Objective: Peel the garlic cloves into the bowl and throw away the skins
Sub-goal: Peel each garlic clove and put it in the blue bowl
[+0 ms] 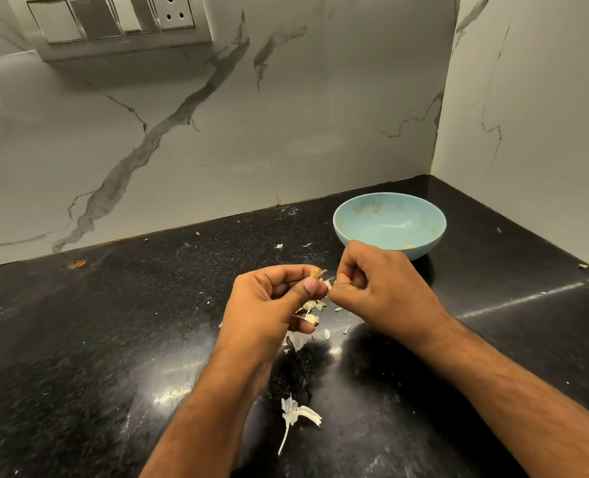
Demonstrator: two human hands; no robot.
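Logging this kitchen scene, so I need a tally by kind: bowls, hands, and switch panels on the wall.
Bowl: 1
Hands: 2, the left hand and the right hand
Switch panel: 1
Total: 4

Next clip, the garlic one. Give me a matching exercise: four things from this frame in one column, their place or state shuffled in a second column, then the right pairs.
Things
1. garlic clove
2. blue bowl
3. large skin piece
4. switch panel

Places or states
A. mounted on the marble wall, upper left
B. pinched in the left hand, near the right hand
C. lying on the black counter, nearest the camera
D. standing on the counter near the corner, beyond the hands

Pairs: 1-B, 2-D, 3-C, 4-A
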